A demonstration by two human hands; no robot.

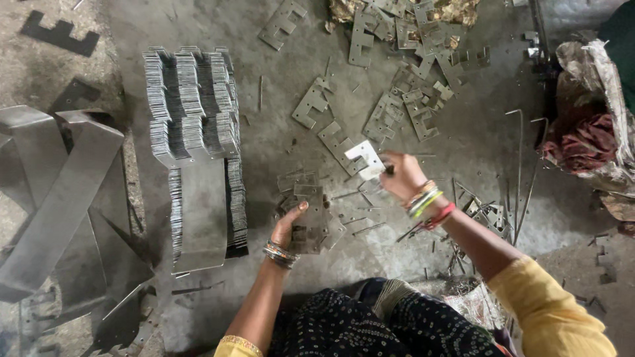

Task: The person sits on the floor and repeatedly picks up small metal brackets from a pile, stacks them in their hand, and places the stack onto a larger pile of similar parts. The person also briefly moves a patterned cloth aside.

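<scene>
My left hand (290,223) grips a small bundle of flat grey metal stampings (311,215), held upright just above the floor. My right hand (402,177) pinches one pale, shiny metal plate (366,159) by its edge, a little right of and beyond the bundle. Both wrists carry bangles. A tall neat stack of identical metal stampings (198,139) stands on the floor to the left of my left hand.
Loose notched metal plates (403,99) lie scattered on the concrete floor ahead. Thin metal rods and scraps (489,211) lie right of my right arm. Large bent sheet-metal pieces (59,192) rest at far left. A bag with red cloth (585,142) sits at right.
</scene>
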